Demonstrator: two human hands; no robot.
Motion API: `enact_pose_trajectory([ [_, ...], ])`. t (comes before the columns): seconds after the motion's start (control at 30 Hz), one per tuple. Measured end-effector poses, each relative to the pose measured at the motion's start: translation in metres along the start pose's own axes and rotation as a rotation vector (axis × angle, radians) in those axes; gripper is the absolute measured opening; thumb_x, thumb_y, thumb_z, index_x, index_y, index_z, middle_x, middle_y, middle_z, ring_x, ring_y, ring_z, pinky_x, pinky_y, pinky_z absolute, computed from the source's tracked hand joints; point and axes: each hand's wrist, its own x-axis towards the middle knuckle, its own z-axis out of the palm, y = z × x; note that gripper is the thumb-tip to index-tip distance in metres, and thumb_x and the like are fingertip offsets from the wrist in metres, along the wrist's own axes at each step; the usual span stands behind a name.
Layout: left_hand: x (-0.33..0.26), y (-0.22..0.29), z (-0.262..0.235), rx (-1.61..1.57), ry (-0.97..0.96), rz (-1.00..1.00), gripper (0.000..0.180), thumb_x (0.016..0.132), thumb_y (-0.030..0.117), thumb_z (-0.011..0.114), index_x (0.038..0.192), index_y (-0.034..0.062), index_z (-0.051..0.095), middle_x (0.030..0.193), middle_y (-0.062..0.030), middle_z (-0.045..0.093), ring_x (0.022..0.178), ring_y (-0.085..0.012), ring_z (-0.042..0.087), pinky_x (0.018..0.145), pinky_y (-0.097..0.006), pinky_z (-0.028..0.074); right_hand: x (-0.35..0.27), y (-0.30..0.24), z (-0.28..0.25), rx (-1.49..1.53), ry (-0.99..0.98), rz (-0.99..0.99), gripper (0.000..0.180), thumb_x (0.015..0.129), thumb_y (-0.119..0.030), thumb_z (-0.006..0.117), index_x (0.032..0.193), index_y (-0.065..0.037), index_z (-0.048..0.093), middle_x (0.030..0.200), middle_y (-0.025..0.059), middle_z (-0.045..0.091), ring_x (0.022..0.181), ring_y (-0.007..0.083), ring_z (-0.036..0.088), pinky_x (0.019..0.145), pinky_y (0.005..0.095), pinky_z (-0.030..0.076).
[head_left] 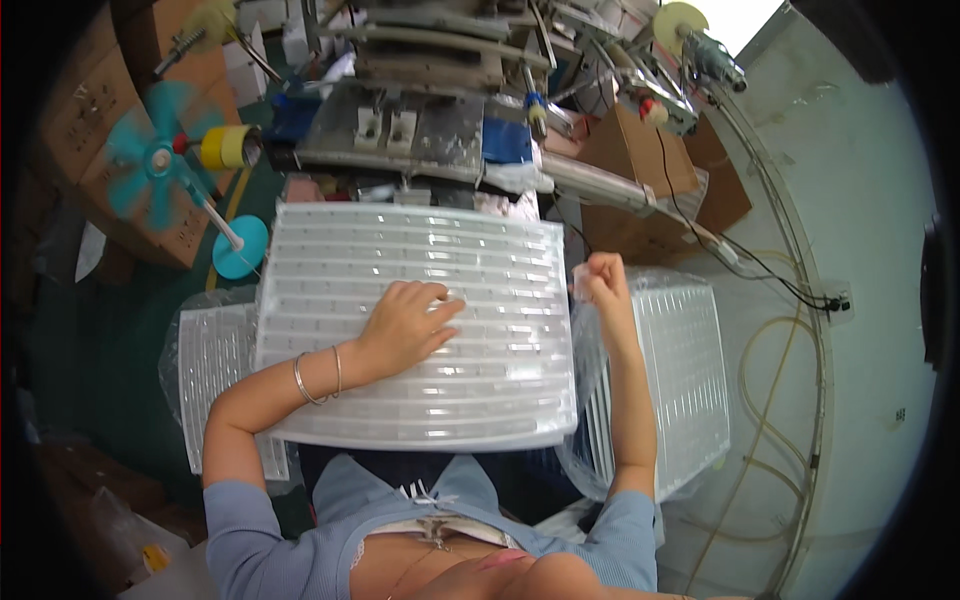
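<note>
A large translucent white ribbed tray (420,390) lies across my lap, with rows of small clear pieces showing between its ribs. My left hand (405,325) is over the middle of this tray, its fingers loosely bent and spread, the tips at one of the rows. Whether a small piece lies under those fingertips is hard to make out. Beyond the tray's right edge my right hand (606,282) is raised, thumb and fingers pinched on a small clear plastic piece (580,281).
More ribbed trays in plastic film stand at the right (685,375) and left (215,350). A metal machine (400,130) spans the far side. A turquoise fan (160,158) stands at the far left by cardboard boxes (90,110). Cables and a hose run along the right wall.
</note>
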Motion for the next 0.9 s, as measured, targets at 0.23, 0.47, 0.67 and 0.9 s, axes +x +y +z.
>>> enact_pose_trajectory([
  [0.23, 0.049, -0.076, -0.04, 0.206, 0.439, -0.265, 0.041, 0.079, 0.019, 0.067, 0.119, 0.0135, 0.059, 0.107, -0.0061, 0.055, 0.096, -0.0231, 0.05, 0.083, -0.036, 0.035, 0.038, -0.012, 0.047, 0.028, -0.003, -0.063, 0.011, 0.089, -0.012, 0.059, 0.097, -0.005, 0.056, 0.119, 0.0122, 0.058, 0.079, 0.0116, 0.063, 0.061, 0.0228, 0.045],
  [0.47, 0.157, -0.126, -0.03, 0.547, 0.581, -0.218, 0.028, 0.083, 0.036, 0.061, 0.099, 0.0144, 0.069, 0.1, -0.0097, 0.06, 0.097, -0.0265, 0.049, 0.083, -0.041, 0.032, 0.088, -0.033, 0.106, -0.481, 0.031, -0.59, 0.022, 0.083, -0.004, 0.062, 0.105, -0.004, 0.06, 0.111, 0.0113, 0.059, 0.092, 0.0227, 0.062, 0.068, 0.0291, 0.055],
  [0.67, 0.164, -0.124, -0.028, 0.461, 0.581, -0.105, 0.013, 0.082, 0.022, 0.064, 0.09, 0.0138, 0.069, 0.085, -0.0039, 0.063, 0.085, -0.0224, 0.052, 0.077, -0.039, 0.033, 0.136, -0.046, 0.145, -0.643, 0.172, -0.809, 0.023, 0.083, -0.012, 0.066, 0.106, -0.008, 0.061, 0.097, 0.0096, 0.066, 0.08, 0.0257, 0.066, 0.064, 0.0339, 0.053],
  [0.9, 0.072, -0.071, -0.042, 0.027, 0.382, -0.126, 0.03, 0.08, 0.008, 0.064, 0.11, 0.0105, 0.066, 0.096, -0.0051, 0.065, 0.085, -0.0234, 0.056, 0.078, -0.038, 0.039, 0.187, -0.042, 0.193, -0.904, 0.206, -0.872, 0.019, 0.084, -0.017, 0.062, 0.102, -0.01, 0.065, 0.093, 0.0088, 0.067, 0.079, 0.029, 0.065, 0.064, 0.0387, 0.052],
])
